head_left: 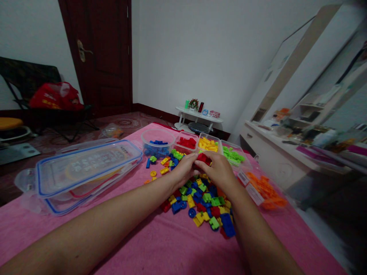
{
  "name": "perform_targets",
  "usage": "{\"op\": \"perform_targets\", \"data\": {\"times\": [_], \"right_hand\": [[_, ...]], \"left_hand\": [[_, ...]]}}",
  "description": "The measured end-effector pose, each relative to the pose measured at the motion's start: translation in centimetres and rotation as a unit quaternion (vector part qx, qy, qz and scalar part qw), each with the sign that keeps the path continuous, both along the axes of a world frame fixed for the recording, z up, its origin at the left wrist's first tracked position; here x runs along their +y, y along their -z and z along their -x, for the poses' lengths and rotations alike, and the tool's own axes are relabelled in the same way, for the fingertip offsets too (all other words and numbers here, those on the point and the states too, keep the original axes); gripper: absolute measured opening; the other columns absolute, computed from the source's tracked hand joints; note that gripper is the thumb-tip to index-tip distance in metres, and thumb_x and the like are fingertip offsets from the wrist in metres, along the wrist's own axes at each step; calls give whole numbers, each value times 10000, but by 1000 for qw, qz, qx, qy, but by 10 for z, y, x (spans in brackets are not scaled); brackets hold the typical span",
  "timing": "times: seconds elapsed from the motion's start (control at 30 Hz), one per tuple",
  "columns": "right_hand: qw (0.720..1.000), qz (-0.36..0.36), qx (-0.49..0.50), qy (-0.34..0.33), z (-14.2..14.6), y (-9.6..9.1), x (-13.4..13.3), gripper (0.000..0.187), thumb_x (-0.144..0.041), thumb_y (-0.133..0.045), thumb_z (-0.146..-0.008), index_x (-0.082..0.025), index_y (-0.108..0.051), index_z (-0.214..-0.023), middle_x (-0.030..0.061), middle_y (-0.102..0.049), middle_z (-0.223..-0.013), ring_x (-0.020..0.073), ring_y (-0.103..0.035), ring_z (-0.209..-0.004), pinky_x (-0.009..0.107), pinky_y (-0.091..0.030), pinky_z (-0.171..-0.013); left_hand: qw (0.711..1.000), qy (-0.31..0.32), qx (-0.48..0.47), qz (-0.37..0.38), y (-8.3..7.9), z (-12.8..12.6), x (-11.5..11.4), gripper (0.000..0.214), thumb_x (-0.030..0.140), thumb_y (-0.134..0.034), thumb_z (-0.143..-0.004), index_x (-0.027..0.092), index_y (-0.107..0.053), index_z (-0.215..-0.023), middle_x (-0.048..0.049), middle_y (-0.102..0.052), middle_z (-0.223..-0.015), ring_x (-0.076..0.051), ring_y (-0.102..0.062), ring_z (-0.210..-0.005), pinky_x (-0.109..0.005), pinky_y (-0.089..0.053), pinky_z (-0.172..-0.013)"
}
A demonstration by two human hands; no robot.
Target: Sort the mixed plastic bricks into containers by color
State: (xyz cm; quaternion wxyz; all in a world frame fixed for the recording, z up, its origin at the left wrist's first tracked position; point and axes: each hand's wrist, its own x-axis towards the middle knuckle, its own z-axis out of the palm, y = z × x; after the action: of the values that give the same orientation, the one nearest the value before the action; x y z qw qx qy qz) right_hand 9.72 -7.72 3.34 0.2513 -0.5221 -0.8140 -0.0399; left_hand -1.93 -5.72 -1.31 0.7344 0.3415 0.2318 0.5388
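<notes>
Both my hands meet over a pile of mixed coloured bricks (pixel 200 202) on the pink table cover (pixel 160 248). My left hand (pixel 185 170) and my right hand (pixel 219 170) are closed together on a clump of red bricks (pixel 203 158) held just above the pile. Behind them stands a row of clear tubs: one with blue bricks (pixel 157 142), one with red bricks (pixel 187 142), one with yellow bricks (pixel 208 143) and one with green bricks (pixel 233 154). A tub of orange bricks (pixel 265 189) sits to the right.
Stacked clear lids with blue rims (pixel 86 170) lie at the left of the table. A dark door (pixel 100 53), a folding chair with a red bag (pixel 54 97), a small white side table (pixel 197 114) and a cluttered white dresser (pixel 286 145) surround the table.
</notes>
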Motion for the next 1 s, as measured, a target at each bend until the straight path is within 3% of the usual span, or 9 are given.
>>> {"op": "perform_targets", "data": {"times": [0.33, 1.0], "right_hand": [[999, 9, -46, 25, 9, 12, -2, 164, -339, -562, -805, -194, -630, -836, 71, -648, -852, 201, -568, -810, 283, -361, -692], [999, 37, -22, 9, 6, 16, 0, 165, -278, -572, -795, -184, -624, -921, 76, -643, -943, 195, -575, -885, 286, -387, -773]], "left_hand": [[998, 12, 13, 57, 1, 0, -1, 90, 147, -504, -743, 137, -593, -730, -9, -590, -659, -91, -535, -543, -192, -463, -507], [997, 2, 29, 72, 2, -2, 1, 76, 159, -524, -717, 144, -594, -743, -9, -605, -660, -98, -535, -546, -212, -467, -530]]}}
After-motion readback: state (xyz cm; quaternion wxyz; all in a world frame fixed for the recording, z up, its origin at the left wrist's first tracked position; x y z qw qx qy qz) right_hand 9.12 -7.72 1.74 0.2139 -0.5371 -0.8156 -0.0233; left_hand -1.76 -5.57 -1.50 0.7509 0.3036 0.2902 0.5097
